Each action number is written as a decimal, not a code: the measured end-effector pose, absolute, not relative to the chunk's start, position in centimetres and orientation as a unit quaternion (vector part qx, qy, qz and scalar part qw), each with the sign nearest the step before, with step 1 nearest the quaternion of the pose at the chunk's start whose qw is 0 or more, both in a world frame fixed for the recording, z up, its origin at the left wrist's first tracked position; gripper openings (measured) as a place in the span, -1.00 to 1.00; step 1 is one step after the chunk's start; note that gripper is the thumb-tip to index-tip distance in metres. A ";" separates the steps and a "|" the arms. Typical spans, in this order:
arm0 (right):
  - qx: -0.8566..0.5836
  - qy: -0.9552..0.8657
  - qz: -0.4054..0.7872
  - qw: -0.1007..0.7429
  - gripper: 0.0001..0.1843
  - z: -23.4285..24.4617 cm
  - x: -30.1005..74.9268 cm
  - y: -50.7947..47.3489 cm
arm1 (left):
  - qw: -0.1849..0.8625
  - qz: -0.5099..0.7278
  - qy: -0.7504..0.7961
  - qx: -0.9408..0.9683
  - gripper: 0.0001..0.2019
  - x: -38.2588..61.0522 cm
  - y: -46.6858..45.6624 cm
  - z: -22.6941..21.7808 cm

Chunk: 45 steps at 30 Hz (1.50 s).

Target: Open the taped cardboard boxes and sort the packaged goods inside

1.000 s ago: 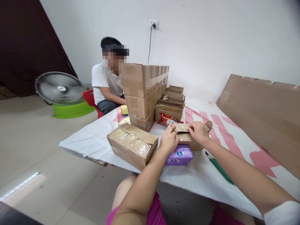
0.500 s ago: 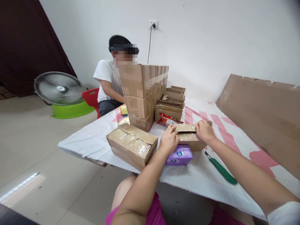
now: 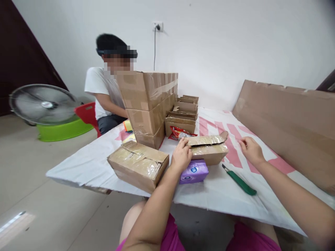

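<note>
My left hand (image 3: 181,155) grips the left end of a small cardboard box (image 3: 209,156), fingers over its top edge. The box's top flap stands slightly raised, with a dark gap under it and shiny tape along it. My right hand (image 3: 251,150) is apart from the box, to its right above the table, fingers curled in a pinch; whether anything is in them is hidden. A purple tissue pack (image 3: 194,172) lies in front of the box. The green utility knife (image 3: 240,181) rests on the table to the right, blade end toward the box.
A taped cardboard box (image 3: 138,164) sits left of my left arm. Behind it rise stacked boxes (image 3: 146,104), with open boxes (image 3: 180,125) and a red snack packet (image 3: 180,133) beside them. A large cardboard sheet (image 3: 285,129) leans at right. Another person (image 3: 104,87) sits beyond the stack.
My right hand has let go of the box's right end and moved away to the right. My left hand stays on the box. The view has swung slightly right.
</note>
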State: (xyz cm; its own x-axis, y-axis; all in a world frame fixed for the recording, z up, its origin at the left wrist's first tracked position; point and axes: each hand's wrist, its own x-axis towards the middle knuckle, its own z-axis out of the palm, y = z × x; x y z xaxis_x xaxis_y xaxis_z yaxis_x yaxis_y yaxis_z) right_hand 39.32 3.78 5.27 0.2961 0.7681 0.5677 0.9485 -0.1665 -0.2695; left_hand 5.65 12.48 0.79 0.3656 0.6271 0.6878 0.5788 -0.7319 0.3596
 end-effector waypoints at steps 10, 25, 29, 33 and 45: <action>-0.887 -0.397 -0.127 0.197 -0.73 -0.8 52.0 -17.3 | 0.085 0.418 0.355 0.832 -0.70 6.1 13.3 0.8; -0.828 -0.528 -0.028 0.187 -0.71 -6.6 43.6 -22.9 | 0.089 0.410 0.367 0.830 -0.71 6.1 12.7 1.1; -0.843 -0.501 -0.023 0.196 -0.68 -6.3 44.6 -23.3 | 0.095 0.411 0.365 0.830 -0.71 6.1 12.8 1.1; -0.862 -0.468 -0.002 0.196 -0.77 -6.1 45.4 -22.7 | 0.099 0.406 0.370 0.830 -0.70 6.2 12.8 1.2; -0.845 -0.471 0.070 0.242 -0.74 -5.4 45.2 -23.7 | 0.083 0.408 0.368 0.831 -0.68 6.1 12.9 1.1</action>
State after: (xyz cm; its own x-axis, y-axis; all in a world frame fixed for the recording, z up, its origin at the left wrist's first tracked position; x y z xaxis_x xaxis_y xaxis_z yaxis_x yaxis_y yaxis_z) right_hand 45.24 -23.70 -5.44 0.5458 0.8307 0.1100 0.7633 -0.4388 -0.4742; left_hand 6.13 12.89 1.10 0.3961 0.6800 0.6170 0.5440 -0.7151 0.4389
